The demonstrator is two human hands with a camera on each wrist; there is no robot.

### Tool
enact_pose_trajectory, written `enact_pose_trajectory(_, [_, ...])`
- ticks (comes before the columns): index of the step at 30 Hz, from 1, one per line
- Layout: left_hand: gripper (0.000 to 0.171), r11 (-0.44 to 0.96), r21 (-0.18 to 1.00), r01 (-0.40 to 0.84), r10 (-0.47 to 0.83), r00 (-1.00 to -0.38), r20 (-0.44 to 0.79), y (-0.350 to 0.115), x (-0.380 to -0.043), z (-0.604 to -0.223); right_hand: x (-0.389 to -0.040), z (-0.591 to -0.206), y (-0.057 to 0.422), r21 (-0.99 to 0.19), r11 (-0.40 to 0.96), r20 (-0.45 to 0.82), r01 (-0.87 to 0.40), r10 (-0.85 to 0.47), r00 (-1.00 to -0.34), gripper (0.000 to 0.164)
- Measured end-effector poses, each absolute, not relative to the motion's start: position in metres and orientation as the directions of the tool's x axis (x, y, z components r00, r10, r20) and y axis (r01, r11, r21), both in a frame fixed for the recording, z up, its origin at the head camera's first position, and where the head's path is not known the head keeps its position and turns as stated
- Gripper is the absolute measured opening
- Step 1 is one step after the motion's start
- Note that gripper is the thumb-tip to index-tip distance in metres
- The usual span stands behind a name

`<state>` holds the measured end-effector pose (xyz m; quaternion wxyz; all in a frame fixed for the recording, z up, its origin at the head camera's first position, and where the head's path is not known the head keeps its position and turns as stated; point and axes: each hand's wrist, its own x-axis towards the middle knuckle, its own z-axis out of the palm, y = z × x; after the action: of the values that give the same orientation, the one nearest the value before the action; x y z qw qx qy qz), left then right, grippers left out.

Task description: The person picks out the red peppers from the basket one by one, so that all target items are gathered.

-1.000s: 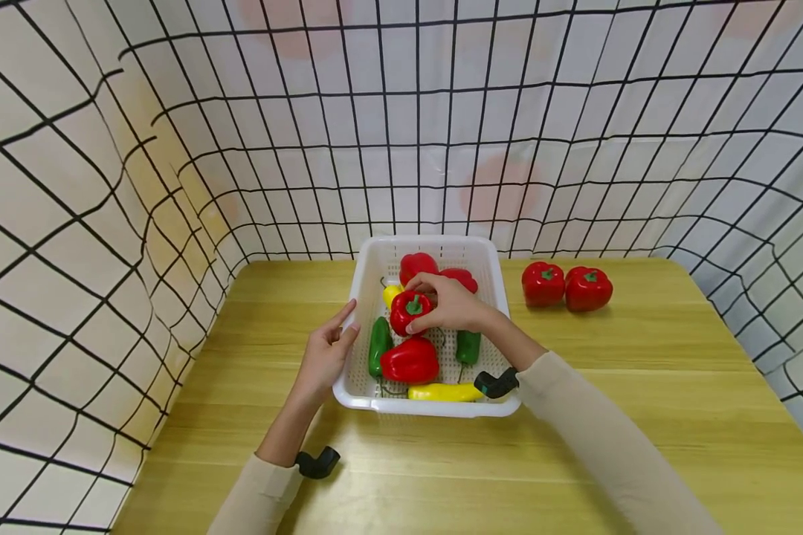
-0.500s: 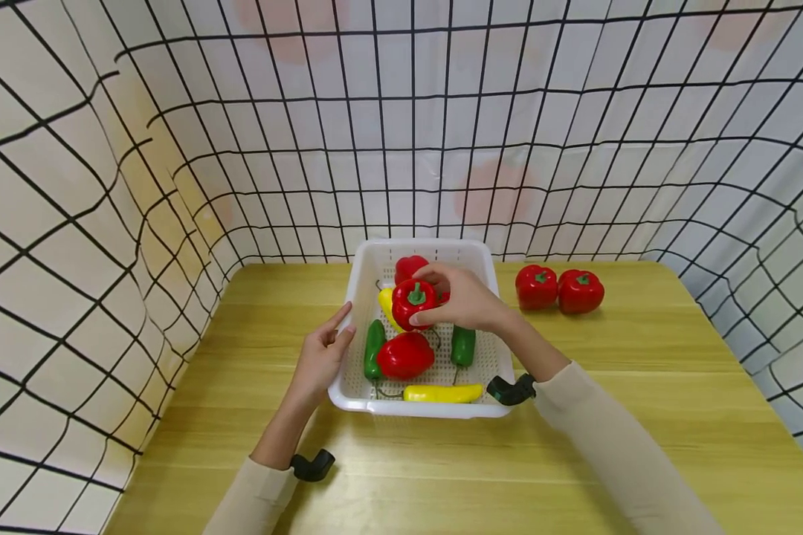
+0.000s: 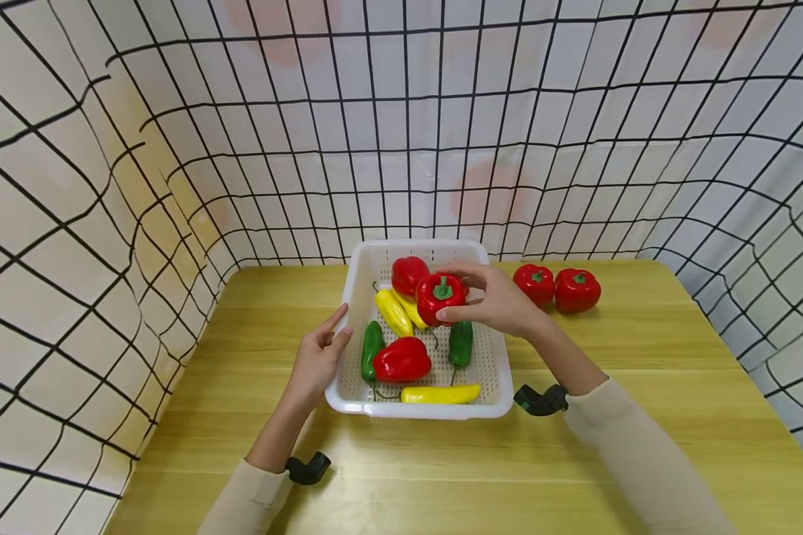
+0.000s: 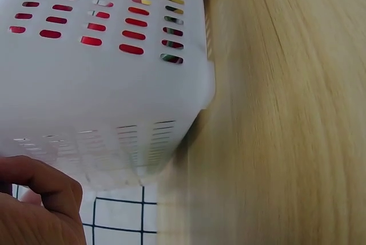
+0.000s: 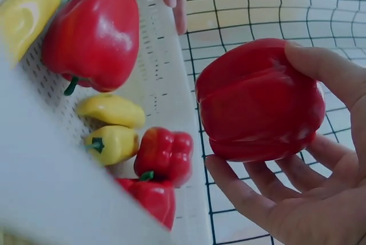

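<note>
My right hand holds a glossy red bell pepper with a green stem over the right part of a white plastic basket. In the right wrist view, the thumb and fingertips grip the held bell pepper from opposite sides, above the basket's level. My left hand holds the basket's left rim between thumb and fingers. Inside the basket lie a red bell pepper in front, another red one at the back, green peppers and several yellow peppers. The right hand partly hides the back right corner.
Two more red bell peppers stand side by side on the wooden table, right of the basket. A white cloth with a black grid rises behind the table and at both sides.
My right hand has lifted the red bell pepper and moved it to the right inside the basket's outline, uncovering yellow peppers. The left hand stays at the left rim.
</note>
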<state>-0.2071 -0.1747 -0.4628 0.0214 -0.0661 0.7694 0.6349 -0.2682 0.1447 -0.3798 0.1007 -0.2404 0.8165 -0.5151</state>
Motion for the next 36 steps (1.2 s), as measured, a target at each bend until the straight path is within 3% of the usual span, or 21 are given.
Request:
enact_pose_trajectory(10, [0.048, 0.172, 0.975, -0.144, -0.079, -0.988, -0.132, -0.174, -0.206, -0.462, -0.264, -0.391, 0.180, -0.889, 0.413, 0.027, -0.200, -0.387, -0.922, 0.074])
enact_pose_trajectory(27, [0.047, 0.152, 0.983, -0.106, -0.077, -0.993, -0.095, -0.174, -0.205, -0.465, -0.253, -0.405, 0.251, -0.926, 0.332, 0.086, -0.178, -0.273, -0.958, 0.072])
enact_pose_trajectory(36, [0.048, 0.148, 0.983, -0.108, -0.071, -0.993, -0.098, -0.174, -0.206, -0.466, -0.253, -0.429, 0.278, -0.910, 0.406, -0.016, -0.082, -0.232, -0.972, 0.072])
